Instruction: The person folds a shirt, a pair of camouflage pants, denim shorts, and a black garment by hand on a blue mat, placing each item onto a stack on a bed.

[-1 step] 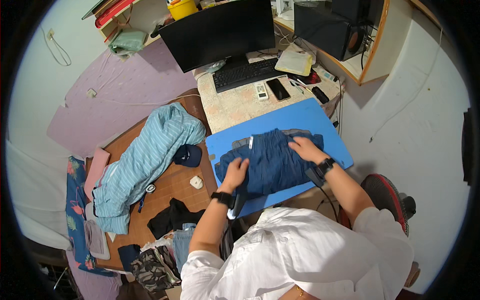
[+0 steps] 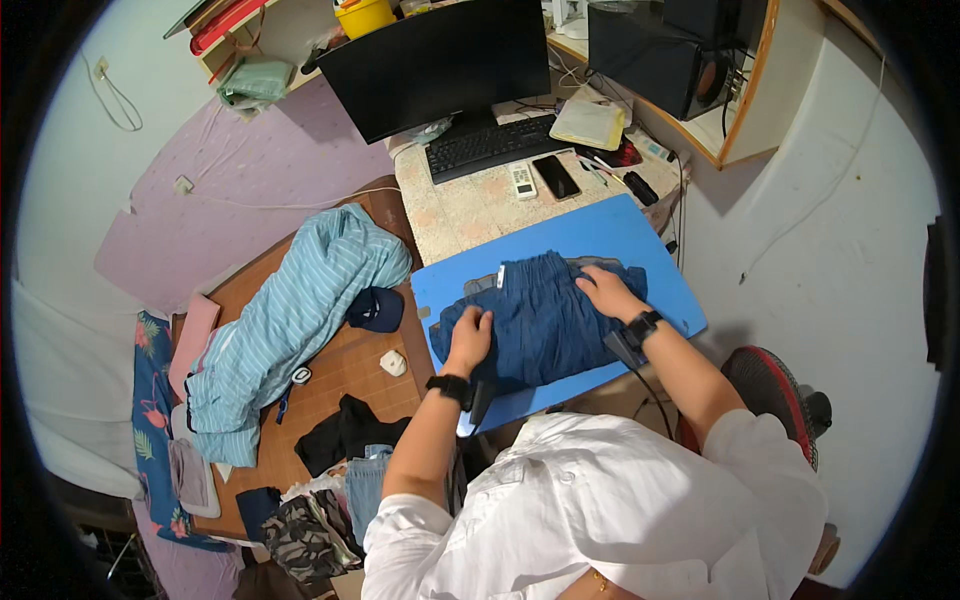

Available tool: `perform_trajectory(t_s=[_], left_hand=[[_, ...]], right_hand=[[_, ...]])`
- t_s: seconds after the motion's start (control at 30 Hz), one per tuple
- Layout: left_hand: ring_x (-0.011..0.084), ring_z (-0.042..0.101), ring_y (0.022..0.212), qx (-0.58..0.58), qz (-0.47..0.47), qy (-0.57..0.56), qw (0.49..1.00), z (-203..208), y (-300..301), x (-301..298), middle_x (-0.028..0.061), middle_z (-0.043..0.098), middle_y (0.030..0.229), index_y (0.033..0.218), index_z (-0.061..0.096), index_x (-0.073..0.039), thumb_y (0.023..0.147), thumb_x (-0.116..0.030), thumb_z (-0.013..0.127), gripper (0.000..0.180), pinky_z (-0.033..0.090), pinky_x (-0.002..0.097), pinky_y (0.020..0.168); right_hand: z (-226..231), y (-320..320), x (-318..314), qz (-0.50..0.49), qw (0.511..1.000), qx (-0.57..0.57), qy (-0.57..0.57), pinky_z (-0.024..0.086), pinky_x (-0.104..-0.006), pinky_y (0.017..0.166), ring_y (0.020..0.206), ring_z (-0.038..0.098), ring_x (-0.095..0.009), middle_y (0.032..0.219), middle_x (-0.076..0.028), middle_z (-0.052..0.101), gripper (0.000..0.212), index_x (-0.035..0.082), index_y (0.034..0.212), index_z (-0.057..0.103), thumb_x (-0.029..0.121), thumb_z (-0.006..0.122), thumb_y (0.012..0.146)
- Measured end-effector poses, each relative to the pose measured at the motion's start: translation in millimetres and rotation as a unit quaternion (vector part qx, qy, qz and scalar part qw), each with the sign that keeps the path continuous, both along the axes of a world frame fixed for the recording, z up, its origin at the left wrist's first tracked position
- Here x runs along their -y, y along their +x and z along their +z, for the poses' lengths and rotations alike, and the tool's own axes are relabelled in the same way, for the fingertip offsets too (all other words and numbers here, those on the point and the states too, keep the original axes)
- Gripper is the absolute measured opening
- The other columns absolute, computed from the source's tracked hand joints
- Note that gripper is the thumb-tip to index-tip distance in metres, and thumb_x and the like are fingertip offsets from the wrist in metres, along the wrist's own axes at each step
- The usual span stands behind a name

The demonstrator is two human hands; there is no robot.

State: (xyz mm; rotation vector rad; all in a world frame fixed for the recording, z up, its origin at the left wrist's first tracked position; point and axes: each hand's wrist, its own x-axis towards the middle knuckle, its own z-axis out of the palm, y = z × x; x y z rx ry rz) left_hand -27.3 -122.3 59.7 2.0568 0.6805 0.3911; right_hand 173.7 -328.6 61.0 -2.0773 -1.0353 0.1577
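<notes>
Dark blue elastic-waist trousers (image 2: 545, 325), folded into a wide bundle, lie on a blue board (image 2: 590, 225). A small white label shows at the gathered waistband. Part of a grey garment (image 2: 480, 284) sticks out from beneath the far edge. My left hand (image 2: 470, 340) rests on the left part of the trousers, thumb apart from the fingers. On the right side, my right hand (image 2: 608, 293) lies over the cloth with fingers stretched out. Both wrists wear black bands. The undersides of my fingers are hidden.
Behind the board are a keyboard (image 2: 490, 147), a phone (image 2: 556, 177), a white remote (image 2: 522, 181) and a monitor (image 2: 440, 70). To the left, a brown mat (image 2: 340, 375) holds a striped blue garment (image 2: 300, 310), a dark cap (image 2: 376, 310) and piled clothes (image 2: 312, 530).
The trousers' waistband has shifted slightly away from me and looks smoother. My left hand has moved a little up and left; my right hand has moved slightly and stays on the cloth.
</notes>
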Motion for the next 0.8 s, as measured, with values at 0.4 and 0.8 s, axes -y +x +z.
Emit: perform_trajectory(t_s=[0.4, 0.8], left_hand=[[0.0347, 0.024, 0.128, -0.046, -0.159, 0.338, 0.927, -15, 2, 58, 0.0186, 0.030, 0.136, 0.129, 0.037, -0.006, 0.081, -0.024, 0.057, 0.056, 0.022, 0.0458, 0.104], [0.0371, 0.015, 0.131, -0.235, -0.166, 0.246, 0.926, -55, -13, 47, 0.0163, 0.020, 0.142, 0.135, 0.030, -0.010, 0.080, -0.048, 0.052, 0.070, 0.014, 0.0507, 0.104]], right_hand=[[-19, -66, 7, 0.059, 0.974, 0.164, -0.145, 0.022, -0.0461, 0.103, 0.127, 0.024, -0.034, 0.137, -0.016, 0.029, 0.056, 0.005, 0.128, 0.039, 0.028, 0.058, 0.081], [-52, -36, 28, 0.091, 0.979, 0.000, -0.183, 0.025, -0.0446, 0.101, 0.124, 0.030, -0.034, 0.134, -0.016, 0.034, 0.051, 0.005, 0.123, 0.045, 0.032, 0.056, 0.082]])
